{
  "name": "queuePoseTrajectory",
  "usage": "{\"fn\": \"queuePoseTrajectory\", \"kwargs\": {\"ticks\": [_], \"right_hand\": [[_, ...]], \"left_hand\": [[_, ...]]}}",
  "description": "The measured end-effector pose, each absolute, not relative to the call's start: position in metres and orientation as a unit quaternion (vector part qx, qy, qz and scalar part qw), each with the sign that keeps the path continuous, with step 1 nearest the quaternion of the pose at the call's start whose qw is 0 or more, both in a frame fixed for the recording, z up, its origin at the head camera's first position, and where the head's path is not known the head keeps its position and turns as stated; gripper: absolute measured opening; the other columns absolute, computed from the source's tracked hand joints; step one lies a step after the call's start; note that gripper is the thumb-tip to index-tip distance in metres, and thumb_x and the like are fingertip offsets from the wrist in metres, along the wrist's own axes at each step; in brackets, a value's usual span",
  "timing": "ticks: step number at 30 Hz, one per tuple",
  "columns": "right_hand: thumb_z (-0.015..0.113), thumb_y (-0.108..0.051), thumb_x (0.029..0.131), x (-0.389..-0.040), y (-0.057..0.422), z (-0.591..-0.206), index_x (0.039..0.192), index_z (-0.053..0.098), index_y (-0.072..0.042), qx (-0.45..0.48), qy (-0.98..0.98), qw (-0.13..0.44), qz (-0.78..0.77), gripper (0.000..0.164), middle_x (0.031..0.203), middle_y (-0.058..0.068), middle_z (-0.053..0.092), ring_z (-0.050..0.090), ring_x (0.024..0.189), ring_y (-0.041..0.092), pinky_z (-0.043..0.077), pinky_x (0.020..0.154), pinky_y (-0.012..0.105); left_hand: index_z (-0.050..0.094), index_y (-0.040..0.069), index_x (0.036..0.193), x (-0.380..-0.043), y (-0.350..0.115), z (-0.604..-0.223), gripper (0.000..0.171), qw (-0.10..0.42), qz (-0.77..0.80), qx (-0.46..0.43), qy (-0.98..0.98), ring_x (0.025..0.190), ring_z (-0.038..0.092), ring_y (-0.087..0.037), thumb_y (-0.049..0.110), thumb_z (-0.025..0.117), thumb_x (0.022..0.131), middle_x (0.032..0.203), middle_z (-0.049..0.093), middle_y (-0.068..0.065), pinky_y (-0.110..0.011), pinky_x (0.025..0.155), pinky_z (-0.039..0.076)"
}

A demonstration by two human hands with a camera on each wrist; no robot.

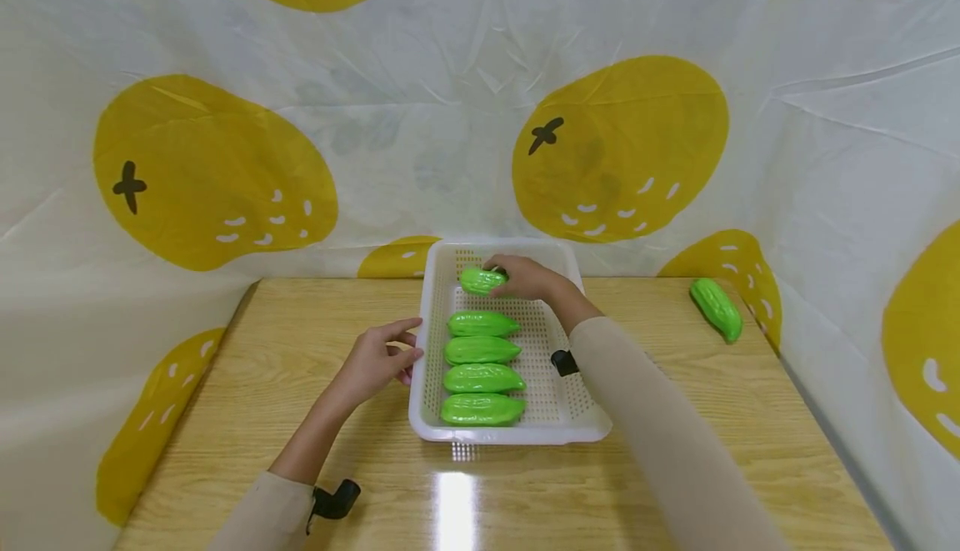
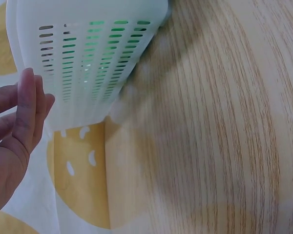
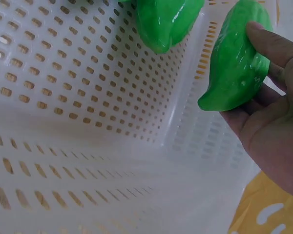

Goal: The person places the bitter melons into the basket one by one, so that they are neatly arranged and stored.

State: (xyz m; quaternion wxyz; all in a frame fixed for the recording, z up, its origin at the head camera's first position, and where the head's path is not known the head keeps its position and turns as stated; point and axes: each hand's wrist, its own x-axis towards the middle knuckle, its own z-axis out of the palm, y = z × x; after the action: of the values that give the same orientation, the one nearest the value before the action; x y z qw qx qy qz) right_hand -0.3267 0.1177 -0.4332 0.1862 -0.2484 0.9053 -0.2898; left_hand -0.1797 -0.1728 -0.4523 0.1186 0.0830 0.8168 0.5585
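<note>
My right hand (image 1: pixel 522 277) grips a glossy green toy bitter melon (image 1: pixel 482 281) over the far end of a white perforated basket (image 1: pixel 510 434). In the right wrist view, the thumb lies on one side of the held bitter melon (image 3: pixel 237 61) and the fingers are behind it, its pointed tip free. Several more bitter melons (image 1: pixel 483 351) lie in a row along the basket's left side. My left hand (image 1: pixel 378 359) is at the basket's left rim, fingers extended and nothing held; in the left wrist view its fingertips (image 2: pixel 27 87) are by the outer wall.
Another green bitter melon (image 1: pixel 716 309) lies on the wooden table (image 1: pixel 337 451) near the far right corner. A white cloth (image 1: pixel 450 159) with yellow fruit prints hangs behind and on both sides. Each wrist wears a small black camera (image 1: pixel 337 498).
</note>
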Motion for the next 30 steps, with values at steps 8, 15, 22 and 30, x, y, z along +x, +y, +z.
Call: {"fn": "queuePoseTrajectory", "kwargs": {"ticks": [8, 15, 22, 30], "right_hand": [[0.073, -0.02, 0.098, -0.327, 0.111, -0.444, 0.145, 0.052, -0.007, -0.241, 0.911, 0.186, -0.278, 0.053, 0.144, 0.016, 0.058, 0.054, 0.136, 0.034, 0.046, 0.117, 0.047], [0.069, -0.018, 0.1, -0.325, 0.105, -0.457, 0.146, 0.053, -0.006, -0.243, 0.909, 0.186, -0.283, 0.05, 0.144, 0.017, 0.059, 0.054, 0.135, 0.034, 0.046, 0.117, 0.047], [0.066, -0.017, 0.102, -0.32, 0.103, -0.465, 0.145, 0.056, -0.009, -0.236, 0.91, 0.189, -0.284, 0.045, 0.141, 0.016, 0.061, 0.057, 0.131, 0.032, 0.051, 0.111, 0.046], [0.064, -0.018, 0.103, -0.32, 0.102, -0.469, 0.147, 0.056, -0.011, -0.24, 0.912, 0.189, -0.272, 0.045, 0.148, 0.012, 0.058, 0.052, 0.138, 0.031, 0.046, 0.116, 0.047]], "left_hand": [[0.051, 0.0, 0.15, -0.181, -0.173, -0.453, 0.056, 0.115, 0.558, 0.091, 0.817, 0.07, 0.071, -0.02, 0.0, 0.068, 0.097, 0.119, 0.067, -0.025, -0.042, 0.061, 0.066], [0.051, 0.001, 0.15, -0.181, -0.173, -0.454, 0.056, 0.116, 0.559, 0.086, 0.816, 0.07, 0.071, -0.02, 0.0, 0.068, 0.097, 0.118, 0.067, -0.025, -0.049, 0.064, 0.066], [0.051, 0.0, 0.15, -0.179, -0.174, -0.454, 0.056, 0.115, 0.558, 0.087, 0.817, 0.068, 0.069, -0.019, -0.002, 0.068, 0.097, 0.117, 0.067, -0.025, -0.055, 0.065, 0.065], [0.051, 0.001, 0.15, -0.18, -0.173, -0.455, 0.056, 0.114, 0.558, 0.083, 0.818, 0.069, 0.07, -0.019, -0.002, 0.068, 0.097, 0.118, 0.067, -0.025, -0.046, 0.062, 0.066]]}}
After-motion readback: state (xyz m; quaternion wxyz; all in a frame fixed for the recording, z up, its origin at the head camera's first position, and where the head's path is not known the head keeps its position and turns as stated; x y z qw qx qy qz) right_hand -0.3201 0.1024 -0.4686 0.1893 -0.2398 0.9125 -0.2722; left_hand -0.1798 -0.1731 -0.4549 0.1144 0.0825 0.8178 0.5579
